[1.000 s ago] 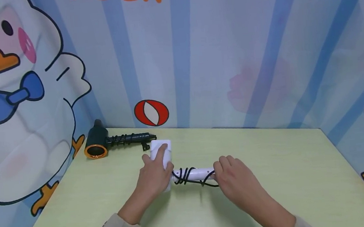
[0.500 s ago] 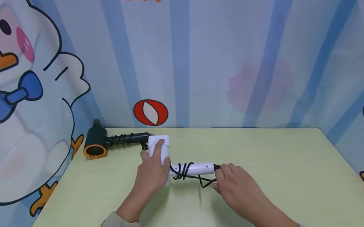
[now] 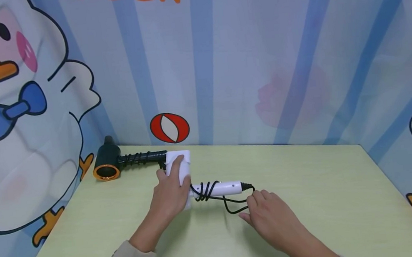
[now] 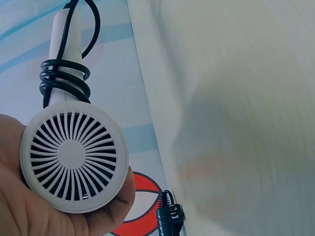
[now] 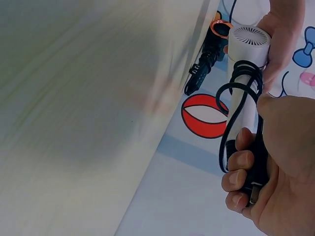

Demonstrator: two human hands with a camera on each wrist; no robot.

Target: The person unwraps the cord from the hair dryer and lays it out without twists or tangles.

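A white hair dryer (image 3: 225,188) is held above the table, its handle pointing right. My left hand (image 3: 169,191) grips its head, and the round slotted vent (image 4: 73,155) shows in the left wrist view. Black cord (image 4: 64,76) winds several times round the handle, with a loose loop hanging off. Just beyond the handle's end, my right hand (image 3: 273,217) holds the plug (image 5: 256,182) of that cord, its fingers curled round it. A metal prong is visible there in the right wrist view. The right palm side is out of sight in the head view.
At the table's back left lies a dark hair dryer (image 3: 108,157) with an orange ring, its cord wrapped round its handle. The white dryer's head overlaps that handle's tip in the head view. A printed curtain (image 3: 236,58) stands behind the pale table (image 3: 309,176).
The white hair dryer has risen slightly and shifted a little left. My right hand has slid off the handle's end and down, uncovering the black cord sleeve.
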